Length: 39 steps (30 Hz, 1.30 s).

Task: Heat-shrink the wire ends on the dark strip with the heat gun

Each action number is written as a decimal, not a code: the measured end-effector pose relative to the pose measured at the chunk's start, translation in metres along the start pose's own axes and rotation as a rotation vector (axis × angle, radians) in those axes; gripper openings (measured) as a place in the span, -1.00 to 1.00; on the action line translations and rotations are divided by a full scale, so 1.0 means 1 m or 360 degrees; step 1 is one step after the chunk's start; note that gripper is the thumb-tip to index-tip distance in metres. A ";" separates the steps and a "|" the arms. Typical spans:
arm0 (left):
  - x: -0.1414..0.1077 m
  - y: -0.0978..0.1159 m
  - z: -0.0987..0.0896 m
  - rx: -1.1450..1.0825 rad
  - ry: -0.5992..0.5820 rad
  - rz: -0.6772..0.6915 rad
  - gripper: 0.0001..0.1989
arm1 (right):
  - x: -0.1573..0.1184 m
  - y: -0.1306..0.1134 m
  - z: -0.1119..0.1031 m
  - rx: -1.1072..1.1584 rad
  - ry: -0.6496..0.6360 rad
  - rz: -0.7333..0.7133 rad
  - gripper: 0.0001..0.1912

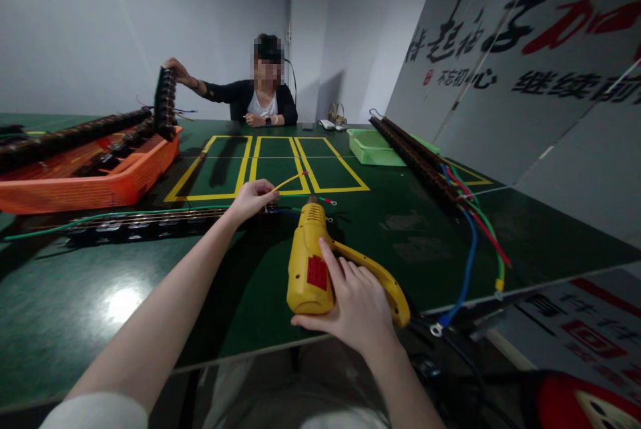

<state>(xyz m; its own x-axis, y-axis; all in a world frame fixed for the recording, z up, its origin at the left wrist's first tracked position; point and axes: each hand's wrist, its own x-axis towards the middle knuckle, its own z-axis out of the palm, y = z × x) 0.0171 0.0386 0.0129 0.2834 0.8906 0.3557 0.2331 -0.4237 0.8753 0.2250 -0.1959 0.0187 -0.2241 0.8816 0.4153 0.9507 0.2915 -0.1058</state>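
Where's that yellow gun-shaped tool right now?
In the head view, the yellow plastic gun-shaped tool is below centre, in the right hand over the green table, its nozzle right of the left hand.

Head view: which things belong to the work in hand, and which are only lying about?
Seemingly in use:
yellow tool, in the right hand
yellow wire, in the left hand
dark strip, near that hand

Seemingly lying about:
green basket
long strip at right
blue cable
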 end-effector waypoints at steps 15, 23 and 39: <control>-0.001 0.003 0.001 -0.0010 0.0025 0.0004 -0.70 | -0.007 0.004 0.002 -0.0183 0.0076 0.0198 0.24; 0.001 0.003 0.003 0.0004 0.0007 0.0012 -0.64 | 0.002 -0.019 0.004 -0.0070 0.0018 0.0086 0.29; -0.004 0.006 -0.001 0.0240 -0.0031 0.0098 -0.60 | 0.017 -0.043 0.012 -0.0030 0.0020 -0.0107 0.31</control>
<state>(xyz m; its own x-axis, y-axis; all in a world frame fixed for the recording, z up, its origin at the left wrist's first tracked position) 0.0163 0.0330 0.0171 0.3190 0.8593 0.3998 0.3511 -0.4989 0.7923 0.1782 -0.1895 0.0196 -0.2850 0.8554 0.4325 0.9375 0.3427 -0.0600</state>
